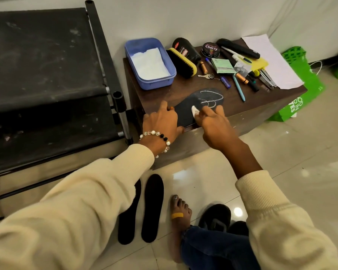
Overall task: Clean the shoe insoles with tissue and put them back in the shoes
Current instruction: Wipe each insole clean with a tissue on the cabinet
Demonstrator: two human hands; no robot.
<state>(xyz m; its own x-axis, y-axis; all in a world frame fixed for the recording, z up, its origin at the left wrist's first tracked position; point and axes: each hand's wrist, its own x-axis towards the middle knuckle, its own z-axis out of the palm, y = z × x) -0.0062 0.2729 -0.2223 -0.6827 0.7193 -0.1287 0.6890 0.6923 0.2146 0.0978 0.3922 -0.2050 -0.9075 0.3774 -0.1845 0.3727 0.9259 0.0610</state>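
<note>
Dark insole (185, 112) with white chalk-like marks lies flat at the counter (252, 106) front edge, heel end hidden under the left hand (161, 121), which presses it down with fingers spread. Right hand (213, 123) has its grip pinching a small white tissue wad (195, 111) against the insole, the tissue mostly covered by fingers. Two more black insoles (152, 207) lie on the floor, one partly behind the left sleeve; a black shoe (216, 217) sits by the knee, a second barely visible behind the right sleeve.
</note>
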